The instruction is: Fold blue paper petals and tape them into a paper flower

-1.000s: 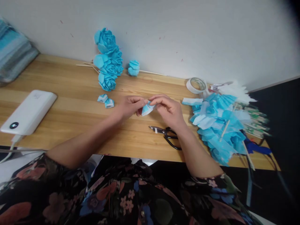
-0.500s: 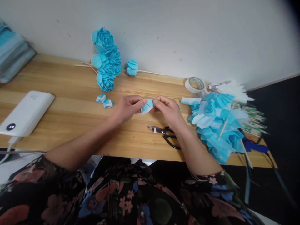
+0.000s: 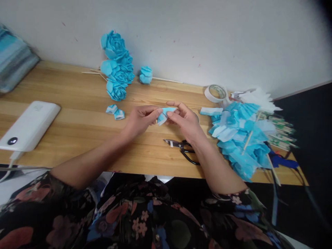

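Note:
Between my two hands is a small piece of blue and white crepe paper (image 3: 162, 117), held above the table. My left hand (image 3: 142, 119) pinches its left side between thumb and fingers. The thumb of my right hand (image 3: 186, 121) presses on the paper's right part, with the index finger lifted and the other fingers partly hidden behind. Black-handled scissors (image 3: 178, 144) lie below my right hand, a white strip across the blades. To the left of my left hand rest two small folded blue and white paper pieces (image 3: 116, 112).
Blue paper roses (image 3: 116, 67) on sticks lie at the back left, beside a smaller blue paper bud (image 3: 146, 75). A tape roll (image 3: 215, 93) and a heap of blue paper (image 3: 238, 135) are on the right. A white power bank (image 3: 31, 124) sits at the left.
My right hand's fingers have shifted on the paper: the index finger has lifted and the thumb lies further over it. The paper's upper right edge now stretches further right. My left hand keeps its pinch.

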{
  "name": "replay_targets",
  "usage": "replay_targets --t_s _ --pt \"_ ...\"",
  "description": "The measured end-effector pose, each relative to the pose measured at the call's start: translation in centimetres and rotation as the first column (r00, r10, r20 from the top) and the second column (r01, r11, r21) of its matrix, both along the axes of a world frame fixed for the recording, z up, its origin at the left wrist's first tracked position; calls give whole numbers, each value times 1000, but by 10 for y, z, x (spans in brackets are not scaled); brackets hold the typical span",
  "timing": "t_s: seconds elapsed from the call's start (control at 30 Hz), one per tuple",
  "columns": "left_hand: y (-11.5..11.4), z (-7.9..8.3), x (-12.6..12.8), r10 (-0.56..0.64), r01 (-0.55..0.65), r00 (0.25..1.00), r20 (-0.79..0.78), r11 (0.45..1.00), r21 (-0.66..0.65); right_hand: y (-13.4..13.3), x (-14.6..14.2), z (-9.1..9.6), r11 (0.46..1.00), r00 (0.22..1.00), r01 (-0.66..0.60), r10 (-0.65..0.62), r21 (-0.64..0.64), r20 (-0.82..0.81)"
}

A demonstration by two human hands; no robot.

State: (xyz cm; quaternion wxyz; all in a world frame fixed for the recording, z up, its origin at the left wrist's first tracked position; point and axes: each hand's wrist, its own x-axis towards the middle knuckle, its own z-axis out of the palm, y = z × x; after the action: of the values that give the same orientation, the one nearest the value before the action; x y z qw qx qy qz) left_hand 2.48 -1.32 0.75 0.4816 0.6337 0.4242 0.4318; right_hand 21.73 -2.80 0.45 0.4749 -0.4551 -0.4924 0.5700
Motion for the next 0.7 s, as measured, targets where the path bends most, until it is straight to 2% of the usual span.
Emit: replay_targets --t_s 0.27,0.57,0.63,0.7 --pt "0 -2 1 -7 7 1000 4 1000 -4 2 1 -6 999 1000 -16 15 51 26" --pt "3 -3 2 -59 66 995 81 994 -88 3 1 -7 991 990 -12 -7 137 139" --pt "4 -4 1 -54 69 992 117 989 -128 3 1 -6 983 985 30 -59 179 161" --pt "5 -4 1 -38 64 986 161 985 -162 0 0 -3 955 962 110 -172 276 210"
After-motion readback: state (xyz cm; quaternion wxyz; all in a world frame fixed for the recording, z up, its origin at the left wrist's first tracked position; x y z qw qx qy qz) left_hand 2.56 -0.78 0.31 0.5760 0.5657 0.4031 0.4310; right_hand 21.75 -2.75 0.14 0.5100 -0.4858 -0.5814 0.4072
